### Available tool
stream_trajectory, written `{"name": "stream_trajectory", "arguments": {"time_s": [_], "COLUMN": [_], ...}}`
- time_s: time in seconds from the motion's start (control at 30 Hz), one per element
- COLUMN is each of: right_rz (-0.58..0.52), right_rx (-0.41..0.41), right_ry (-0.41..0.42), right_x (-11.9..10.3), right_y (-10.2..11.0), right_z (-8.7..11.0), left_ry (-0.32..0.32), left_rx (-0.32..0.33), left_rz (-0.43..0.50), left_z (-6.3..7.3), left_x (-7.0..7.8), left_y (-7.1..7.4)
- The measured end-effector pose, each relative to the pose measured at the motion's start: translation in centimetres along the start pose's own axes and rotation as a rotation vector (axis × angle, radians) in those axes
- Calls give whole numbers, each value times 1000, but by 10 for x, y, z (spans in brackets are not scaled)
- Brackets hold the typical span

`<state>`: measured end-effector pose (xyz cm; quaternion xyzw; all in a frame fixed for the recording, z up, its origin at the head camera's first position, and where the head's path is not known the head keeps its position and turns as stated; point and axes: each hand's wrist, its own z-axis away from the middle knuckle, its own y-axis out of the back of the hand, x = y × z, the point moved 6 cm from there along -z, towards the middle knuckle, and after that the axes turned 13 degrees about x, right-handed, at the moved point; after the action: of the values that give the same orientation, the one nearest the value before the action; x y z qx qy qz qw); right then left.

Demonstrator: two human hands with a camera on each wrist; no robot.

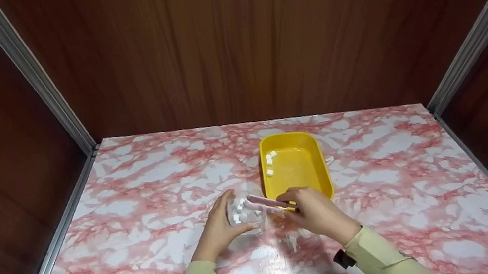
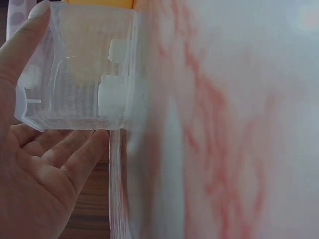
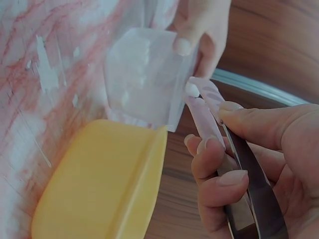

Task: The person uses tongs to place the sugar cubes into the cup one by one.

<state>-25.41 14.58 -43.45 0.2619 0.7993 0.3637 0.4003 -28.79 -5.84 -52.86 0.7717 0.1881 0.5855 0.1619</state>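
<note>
My left hand [image 1: 218,231] grips a clear plastic box [image 2: 79,64] between thumb and fingers, low over the table. Several small white cubes [image 2: 112,99] show through its wall. In my right hand [image 1: 316,212] I hold metal tongs [image 3: 251,174] with pink tips, thumb on one arm and fingers on the other. A white cube [image 3: 192,89] sits between the tips, close to the box's open top. Just behind my right hand lies a yellow tray [image 1: 298,172], with a few more white cubes [image 1: 269,159] along its left side.
The table [image 1: 136,211] has a red and white marbled top. Brown wood panels [image 1: 208,48] stand at the back and both sides, with metal strips [image 1: 35,76] at the corners. Pale marks [image 3: 46,67] show on the tabletop near the box.
</note>
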Motion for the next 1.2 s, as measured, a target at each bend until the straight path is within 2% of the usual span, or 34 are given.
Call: {"name": "stream_trajectory", "arguments": {"time_s": [0.4,0.6,0.97,1.2], "right_rz": [-3,-2,74,106], "right_rx": [-45,-36,-16,-38], "right_ry": [-8,-6,27,23], "right_x": [1,1,-3,-6], "right_y": [-11,-11,-12,-13], "right_z": [-3,-3,-7,-10], "left_ry": [5,-7,-11,-15], "left_rx": [0,3,-12,-9], "left_rz": [16,17,28,14], "left_z": [2,1,1,1], "left_x": [1,2,3,3], "left_y": [0,0,0,1]}}
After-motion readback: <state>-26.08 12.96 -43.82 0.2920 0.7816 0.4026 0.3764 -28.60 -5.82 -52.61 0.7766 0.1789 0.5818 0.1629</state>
